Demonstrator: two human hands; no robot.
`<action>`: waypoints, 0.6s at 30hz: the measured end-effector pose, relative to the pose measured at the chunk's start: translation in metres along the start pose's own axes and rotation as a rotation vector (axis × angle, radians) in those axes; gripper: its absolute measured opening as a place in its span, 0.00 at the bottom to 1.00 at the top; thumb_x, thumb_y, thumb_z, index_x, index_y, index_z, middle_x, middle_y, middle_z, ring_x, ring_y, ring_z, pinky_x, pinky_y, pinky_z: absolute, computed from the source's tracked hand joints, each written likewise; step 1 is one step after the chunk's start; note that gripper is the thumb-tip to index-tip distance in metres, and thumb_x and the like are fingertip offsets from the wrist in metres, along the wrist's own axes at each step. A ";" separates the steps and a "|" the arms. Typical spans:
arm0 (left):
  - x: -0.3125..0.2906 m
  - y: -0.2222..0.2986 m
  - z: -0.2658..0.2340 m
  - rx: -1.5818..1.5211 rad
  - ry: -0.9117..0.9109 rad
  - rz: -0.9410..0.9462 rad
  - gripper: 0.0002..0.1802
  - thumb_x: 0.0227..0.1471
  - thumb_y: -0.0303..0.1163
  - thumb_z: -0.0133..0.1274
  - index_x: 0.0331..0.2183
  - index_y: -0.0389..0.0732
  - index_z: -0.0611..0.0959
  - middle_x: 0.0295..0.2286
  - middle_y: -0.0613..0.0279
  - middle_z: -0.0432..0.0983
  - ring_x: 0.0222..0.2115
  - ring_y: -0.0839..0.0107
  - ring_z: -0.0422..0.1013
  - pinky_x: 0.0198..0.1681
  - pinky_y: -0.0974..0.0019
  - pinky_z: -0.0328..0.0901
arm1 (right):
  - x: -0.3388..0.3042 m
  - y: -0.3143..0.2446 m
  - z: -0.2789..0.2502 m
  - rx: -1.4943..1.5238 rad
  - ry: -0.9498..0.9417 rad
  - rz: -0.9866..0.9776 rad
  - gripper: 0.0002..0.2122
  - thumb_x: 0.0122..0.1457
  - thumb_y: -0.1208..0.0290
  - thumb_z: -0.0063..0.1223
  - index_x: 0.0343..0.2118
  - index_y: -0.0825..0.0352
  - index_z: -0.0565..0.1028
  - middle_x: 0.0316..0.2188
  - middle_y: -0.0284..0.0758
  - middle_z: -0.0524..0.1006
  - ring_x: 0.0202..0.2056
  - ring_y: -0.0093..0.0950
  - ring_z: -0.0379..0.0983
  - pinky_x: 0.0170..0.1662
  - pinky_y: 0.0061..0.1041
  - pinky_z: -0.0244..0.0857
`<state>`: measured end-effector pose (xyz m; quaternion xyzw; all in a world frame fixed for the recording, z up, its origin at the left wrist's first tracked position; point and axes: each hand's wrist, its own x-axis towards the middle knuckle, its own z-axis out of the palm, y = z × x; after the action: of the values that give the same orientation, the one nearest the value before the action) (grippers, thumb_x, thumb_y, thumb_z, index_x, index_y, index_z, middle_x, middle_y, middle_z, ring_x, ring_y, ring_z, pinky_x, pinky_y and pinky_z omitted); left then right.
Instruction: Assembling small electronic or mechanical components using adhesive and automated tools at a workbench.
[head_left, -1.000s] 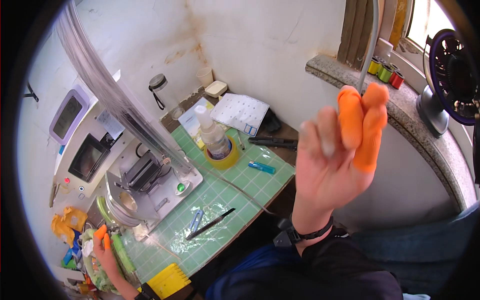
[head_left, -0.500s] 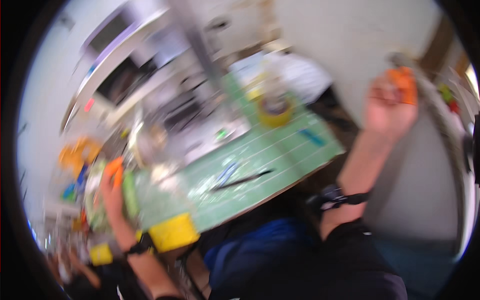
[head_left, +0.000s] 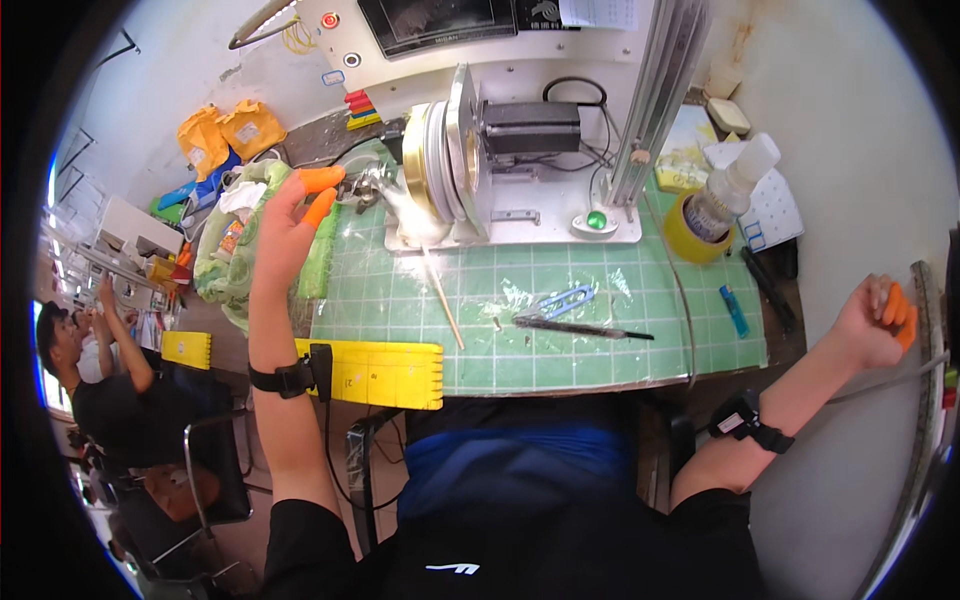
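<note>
My left hand (head_left: 285, 235) is raised at the bench's left side, orange covers on thumb and forefinger. Those two tips are apart, and nothing shows between them. Just right of them is a shiny metal fitting (head_left: 368, 188), beside a machine's round wheel (head_left: 430, 165) with a gold-coloured rim. A bright white light glares below the wheel, hiding detail. At the far right, my right hand (head_left: 878, 325) is held up near the wall, away from the bench. Its fingers, some in orange covers, are curled closed; whatever they may hold is hidden.
On the green gridded mat (head_left: 400, 310) lie a thin wooden stick (head_left: 445, 300), blue snips (head_left: 565, 302), a black pen-like tool (head_left: 585, 328) and a blue lighter (head_left: 733, 312). A clear bottle (head_left: 722, 195) stands in yellow tape rolls. A green bag (head_left: 222, 260) sits left; another person (head_left: 110, 390) sits beyond.
The view has swung left and levelled, and the blur is gone. My left hand now appears beside the metal fitting and wheel; my right hand appears lower, its fingers still curled.
</note>
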<state>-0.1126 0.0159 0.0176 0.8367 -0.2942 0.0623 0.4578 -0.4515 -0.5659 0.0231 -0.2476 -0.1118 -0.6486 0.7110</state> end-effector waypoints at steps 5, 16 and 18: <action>-0.004 -0.013 -0.002 0.003 0.021 0.112 0.14 0.60 0.21 0.55 0.48 0.39 0.83 0.45 0.66 0.77 0.46 0.75 0.72 0.44 0.73 0.67 | -0.006 -0.004 0.005 -0.147 0.000 -0.079 0.15 0.60 0.80 0.43 0.19 0.60 0.55 0.18 0.29 0.53 0.21 0.23 0.49 0.27 0.22 0.49; -0.004 0.002 0.005 -0.002 0.028 0.074 0.14 0.58 0.20 0.56 0.46 0.40 0.84 0.43 0.64 0.77 0.45 0.73 0.73 0.42 0.71 0.69 | 0.000 -0.020 -0.013 -0.229 0.104 -0.112 0.07 0.60 0.84 0.40 0.26 0.67 0.62 0.21 0.28 0.53 0.22 0.20 0.50 0.26 0.19 0.49; -0.005 0.003 0.005 0.006 0.017 0.081 0.14 0.58 0.20 0.56 0.46 0.40 0.84 0.43 0.64 0.77 0.45 0.73 0.73 0.42 0.71 0.70 | -0.005 -0.019 -0.005 -0.211 0.010 -0.125 0.04 0.59 0.84 0.39 0.29 0.69 0.65 0.21 0.28 0.55 0.22 0.20 0.52 0.27 0.18 0.50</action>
<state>-0.1194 0.0130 0.0147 0.8249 -0.3238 0.0890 0.4548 -0.4712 -0.5642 0.0203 -0.3102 -0.0544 -0.7011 0.6397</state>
